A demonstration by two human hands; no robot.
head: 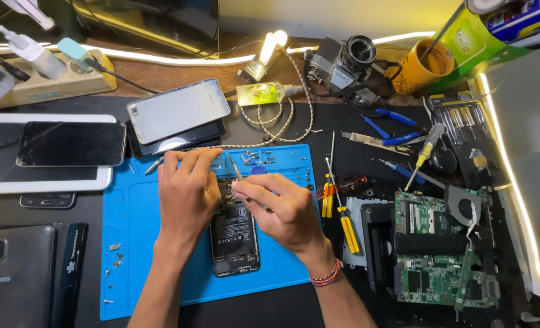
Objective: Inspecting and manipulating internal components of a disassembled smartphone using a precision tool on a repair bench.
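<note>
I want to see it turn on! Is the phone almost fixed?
Not yet. Done: the phone lies opened on the blue mat, battery showing, with loose screws set aside. In hand: the right hand works a thin tool at its top while the left hand steadies it. Left: no cover is back on.

Both forearms were bare, with no sleeves showing. The right hand [285, 209] wore a red braided thread bracelet [326, 276] at the wrist. The left hand [187, 191] wore nothing.

The dark table [294, 307] carries a blue work mat [133, 243], a white tablet [45, 181], a green circuit board [431, 255], yellow-handled screwdrivers [346, 228] and a power strip [45, 82].
</note>
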